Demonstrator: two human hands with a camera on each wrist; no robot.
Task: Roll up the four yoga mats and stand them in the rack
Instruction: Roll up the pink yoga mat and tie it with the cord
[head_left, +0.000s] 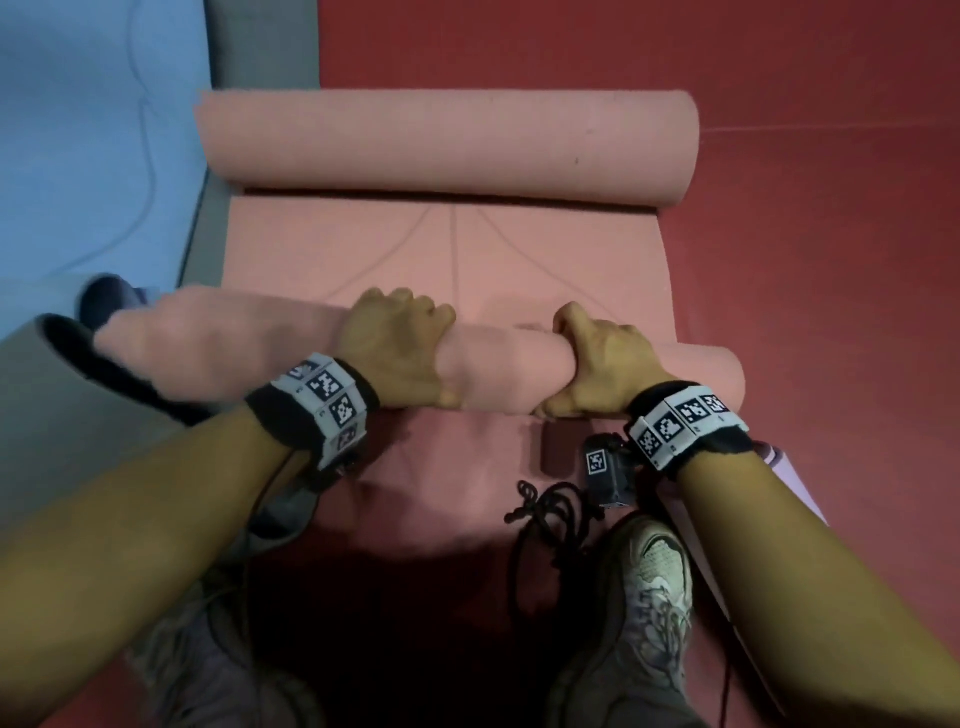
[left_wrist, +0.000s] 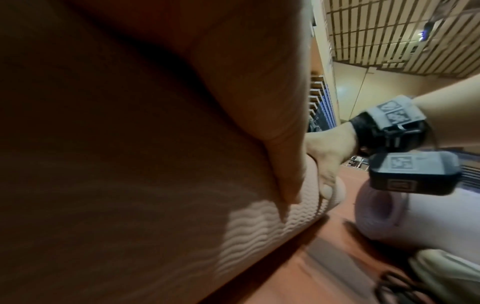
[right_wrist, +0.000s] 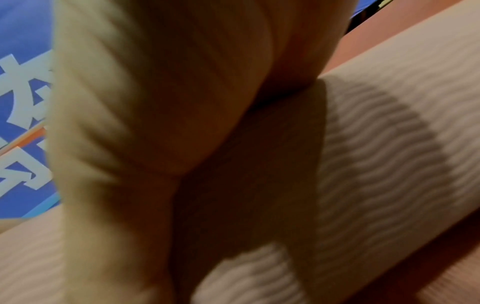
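I wrap my left hand (head_left: 396, 349) and right hand (head_left: 597, 364) round the near roll of the pink mat (head_left: 498, 364), fingers curled tight so it can't spring open | mat lies on red floor (head_left: 831, 234), far end curled | rack unseen

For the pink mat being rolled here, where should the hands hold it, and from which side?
Judging by its pose, grip the near rolled part of the pink mat from above, as the left hand and right hand do: fingers over the top, thumbs on the near side. The roll lies crosswise; spreading the hands toward its ends would likely keep it even.
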